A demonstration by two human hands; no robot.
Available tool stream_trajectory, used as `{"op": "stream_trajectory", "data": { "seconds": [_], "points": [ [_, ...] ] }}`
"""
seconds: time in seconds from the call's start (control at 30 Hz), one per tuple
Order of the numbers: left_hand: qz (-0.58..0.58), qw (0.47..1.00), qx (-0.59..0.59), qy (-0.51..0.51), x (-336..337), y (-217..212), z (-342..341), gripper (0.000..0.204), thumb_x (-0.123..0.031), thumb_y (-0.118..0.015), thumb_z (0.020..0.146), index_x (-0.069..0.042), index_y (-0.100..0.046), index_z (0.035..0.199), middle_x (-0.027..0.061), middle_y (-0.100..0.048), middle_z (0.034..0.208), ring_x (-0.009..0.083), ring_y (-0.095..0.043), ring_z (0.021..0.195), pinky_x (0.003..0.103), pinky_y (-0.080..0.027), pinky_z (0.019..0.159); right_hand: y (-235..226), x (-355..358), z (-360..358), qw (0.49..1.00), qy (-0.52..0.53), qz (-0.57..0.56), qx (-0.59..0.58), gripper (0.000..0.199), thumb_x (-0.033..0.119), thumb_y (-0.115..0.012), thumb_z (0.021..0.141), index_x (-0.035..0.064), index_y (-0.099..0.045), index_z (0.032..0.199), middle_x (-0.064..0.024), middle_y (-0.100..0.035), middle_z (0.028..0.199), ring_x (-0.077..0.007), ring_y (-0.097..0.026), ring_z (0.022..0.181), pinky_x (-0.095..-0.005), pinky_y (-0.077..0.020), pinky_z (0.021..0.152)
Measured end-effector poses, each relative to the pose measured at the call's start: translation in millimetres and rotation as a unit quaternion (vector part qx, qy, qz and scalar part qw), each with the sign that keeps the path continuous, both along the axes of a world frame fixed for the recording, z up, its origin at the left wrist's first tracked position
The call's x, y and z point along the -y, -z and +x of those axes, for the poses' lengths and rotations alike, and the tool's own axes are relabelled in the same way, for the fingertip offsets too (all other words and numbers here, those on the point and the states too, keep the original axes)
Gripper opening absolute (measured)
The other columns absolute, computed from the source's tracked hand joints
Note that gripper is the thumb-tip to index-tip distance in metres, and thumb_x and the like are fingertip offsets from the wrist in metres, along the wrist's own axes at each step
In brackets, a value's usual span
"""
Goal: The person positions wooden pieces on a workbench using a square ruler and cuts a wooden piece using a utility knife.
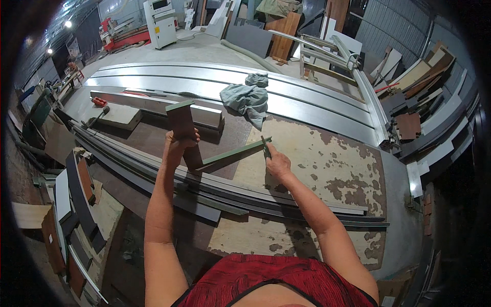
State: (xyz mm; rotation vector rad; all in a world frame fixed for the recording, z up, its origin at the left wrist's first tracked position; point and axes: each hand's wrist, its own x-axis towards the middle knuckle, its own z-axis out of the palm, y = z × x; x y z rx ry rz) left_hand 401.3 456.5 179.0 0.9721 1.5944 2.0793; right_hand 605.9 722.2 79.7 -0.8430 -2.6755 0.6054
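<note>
My left hand (179, 143) grips a flat dark brown board piece (182, 118), held up and tilted, with a pale green edge along its top. From the board's lower end, a narrow green-edged strip (232, 153) slants up to the right; I cannot tell whether the two are joined. My right hand (279, 162) is closed around a slim dark tool (266, 147) beside the strip's far end. Its kind does not show. Both hands are above the worktable (317, 179), whose pale surface has brown worn patches.
Long dark and grey strips (286, 202) lie across the table. Beyond are a metal beam (204, 115), a white slab (120, 117), a red-handled tool (99, 102) and a grey-green cloth (248, 100) on a slotted metal bed (317, 107). Offcuts (76, 199) stand at the left.
</note>
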Motion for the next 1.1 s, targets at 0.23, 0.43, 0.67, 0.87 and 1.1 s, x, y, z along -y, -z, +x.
{"op": "stream_trajectory", "data": {
  "seconds": [0.23,0.43,0.67,0.87,1.1],
  "points": [
    [0.004,1.000,0.015,-0.002,-3.3,2.2,-1.9,0.030,0.002,-0.064,0.064,0.001,-0.067,0.095,0.0072,-0.068,0.083,0.0145,-0.066,0.076,0.028,-0.054,0.073,4.1,-3.4,1.6,0.999,-0.001,0.003,0.046,0.058,0.016,-0.053,0.080,0.0186,-0.043,0.137,-0.0204,-0.066,0.092,-0.0387,-0.063,0.088,-0.0497,-0.0485,0.080],
    [-0.009,1.000,0.022,0.012,-1.0,-4.5,-3.9,0.031,0.003,-0.065,0.064,0.002,-0.067,0.095,0.0079,-0.068,0.082,0.0155,-0.066,0.076,0.029,-0.054,0.073,5.1,0.7,14.3,0.999,-0.008,0.035,0.034,0.058,0.015,-0.053,0.079,0.0189,-0.043,0.136,-0.0198,-0.066,0.092,-0.0386,-0.063,0.088,-0.0494,-0.0491,0.079],
    [-0.007,1.000,0.020,0.014,-4.3,-0.2,-7.4,0.030,0.002,-0.065,0.064,0.001,-0.067,0.094,0.0082,-0.068,0.082,0.0162,-0.066,0.076,0.029,-0.053,0.073,-2.3,-5.7,-8.8,0.997,0.001,0.026,0.067,0.059,0.015,-0.052,0.082,0.0185,-0.040,0.140,-0.0197,-0.067,0.095,-0.0375,-0.065,0.090,-0.0480,-0.0504,0.081],
    [0.004,1.000,0.013,0.005,-4.0,3.5,-9.3,0.029,0.002,-0.066,0.064,0.001,-0.067,0.094,0.0082,-0.068,0.082,0.0158,-0.065,0.076,0.029,-0.053,0.073,9.2,1.2,10.8,0.997,0.001,0.034,0.064,0.058,0.016,-0.054,0.081,0.0200,-0.042,0.137,-0.0203,-0.066,0.094,-0.0382,-0.064,0.089,-0.0491,-0.0492,0.080],
    [-0.002,1.000,0.010,0.022,-3.2,-1.8,-8.8,0.028,0.001,-0.066,0.064,0.001,-0.067,0.093,0.0079,-0.068,0.082,0.0153,-0.065,0.075,0.029,-0.053,0.071,4.4,-2.1,5.0,0.998,-0.003,0.031,0.059,0.055,0.015,-0.052,0.081,0.0190,-0.044,0.135,-0.0205,-0.066,0.093,-0.0388,-0.064,0.087,-0.0499,-0.0490,0.079]
  ]
}}
